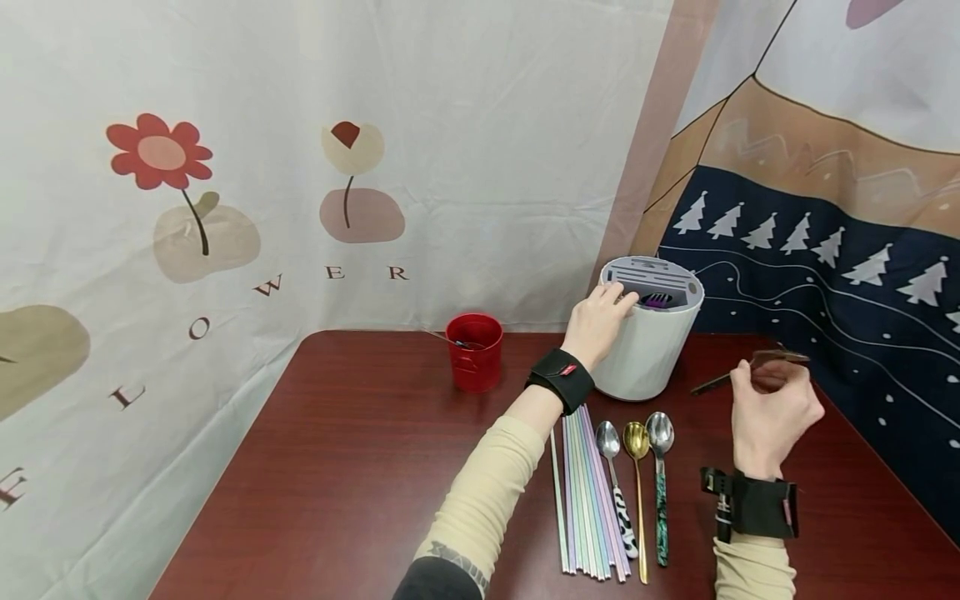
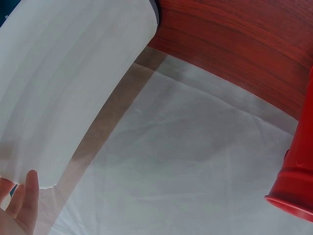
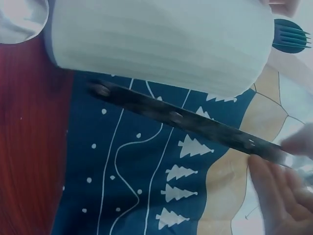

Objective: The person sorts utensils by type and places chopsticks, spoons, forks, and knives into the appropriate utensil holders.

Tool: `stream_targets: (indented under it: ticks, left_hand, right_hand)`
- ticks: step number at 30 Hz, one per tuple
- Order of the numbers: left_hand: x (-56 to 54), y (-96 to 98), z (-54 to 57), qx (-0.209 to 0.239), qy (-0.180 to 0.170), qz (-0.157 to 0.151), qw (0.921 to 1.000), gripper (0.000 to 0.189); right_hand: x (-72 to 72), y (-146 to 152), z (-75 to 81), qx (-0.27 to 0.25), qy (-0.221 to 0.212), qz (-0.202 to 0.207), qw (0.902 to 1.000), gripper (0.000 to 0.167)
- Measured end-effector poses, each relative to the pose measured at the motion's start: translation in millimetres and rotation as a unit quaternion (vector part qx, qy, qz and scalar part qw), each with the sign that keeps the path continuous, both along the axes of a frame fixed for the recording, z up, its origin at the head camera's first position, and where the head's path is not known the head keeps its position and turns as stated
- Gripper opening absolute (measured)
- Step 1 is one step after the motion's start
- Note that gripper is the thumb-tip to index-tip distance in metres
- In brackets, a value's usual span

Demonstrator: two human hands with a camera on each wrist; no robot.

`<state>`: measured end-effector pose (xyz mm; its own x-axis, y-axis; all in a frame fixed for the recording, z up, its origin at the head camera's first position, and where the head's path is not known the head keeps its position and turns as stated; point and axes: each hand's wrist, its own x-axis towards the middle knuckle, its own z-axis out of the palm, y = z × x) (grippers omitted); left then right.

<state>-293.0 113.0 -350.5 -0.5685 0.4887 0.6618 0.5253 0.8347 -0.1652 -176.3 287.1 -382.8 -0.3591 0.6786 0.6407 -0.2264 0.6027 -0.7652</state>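
A tall white utensil holder with a grey slotted top stands at the back of the table. My left hand grips its rim, fingers over the top edge. A fork with dark tines pokes out of the holder, looking purple in the head view. Right of the holder, my right hand pinches a dark-handled utensil in the air. That utensil's shiny metal head is partly hidden by the fingers, so its kind is unclear. Below the holder lie a cow-patterned spoon, a gold spoon and a green-handled spoon.
A bundle of pastel chopstick-like sticks lies left of the spoons. The red cup at the back edge holds a thin utensil. Printed cloths hang behind and to the right of the dark red table.
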Motion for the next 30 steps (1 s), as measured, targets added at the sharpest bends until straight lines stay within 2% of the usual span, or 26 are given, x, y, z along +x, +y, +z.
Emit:
stream_targets:
  ticks: [4, 8, 11, 15, 16, 18, 19, 21, 23, 26, 30]
  left_hand:
    - [-0.1, -1.1, 0.4, 0.003, 0.002, -0.002, 1.0, 0.024]
    - [0.8, -2.7, 1.1, 0.004, 0.011, -0.006, 0.9999, 0.025]
    - [1.6, -3.5, 1.2, 0.006, 0.021, -0.009, 0.9997, 0.023]
    - [1.1, -3.0, 1.6, 0.004, 0.014, -0.008, 0.9999, 0.022]
    - [0.6, -2.7, 1.7, 0.001, 0.006, -0.007, 1.0, 0.023]
    - [0.6, -2.2, 2.1, -0.002, 0.0, -0.004, 1.0, 0.023]
    - [0.6, -2.0, 2.3, -0.003, -0.003, -0.003, 1.0, 0.023]
    - [1.0, -2.2, 2.4, -0.003, -0.004, -0.001, 1.0, 0.023]
    - [1.9, -2.5, 2.4, -0.005, -0.005, -0.001, 1.0, 0.023]
    - [2.4, -2.8, 2.0, -0.007, -0.003, -0.001, 1.0, 0.023]
    - [3.0, -3.3, 2.4, -0.007, -0.002, -0.002, 1.0, 0.022]
  right_hand:
    - [-1.4, -5, 7.0, -0.032, 0.079, -0.008, 0.9964, 0.005]
    - [2.4, -19, 22.4, -0.077, 0.149, -0.017, 0.9857, 0.015]
    - [4.9, -30, 36.3, -0.117, 0.214, -0.009, 0.9698, 0.013]
    - [1.0, -38, 52.4, -0.162, 0.305, 0.037, 0.9377, 0.01]
    - [-0.8, -40, 55.8, -0.167, 0.317, 0.048, 0.9324, 0.01]
    - [-5.1, -42, 62.3, -0.166, 0.325, 0.069, 0.9284, 0.01]
    - [-7.9, -43, 64.4, -0.163, 0.318, 0.073, 0.9313, 0.01]
    - [-14.0, -45, 67.0, -0.145, 0.289, 0.074, 0.9435, 0.009]
    - [-22.5, -44, 65.3, -0.121, 0.25, 0.066, 0.9584, 0.012]
    - [-36.2, -41, 60.0, -0.088, 0.195, 0.059, 0.9752, 0.016]
    - [-50.5, -40, 54.3, -0.056, 0.135, 0.072, 0.9867, 0.016]
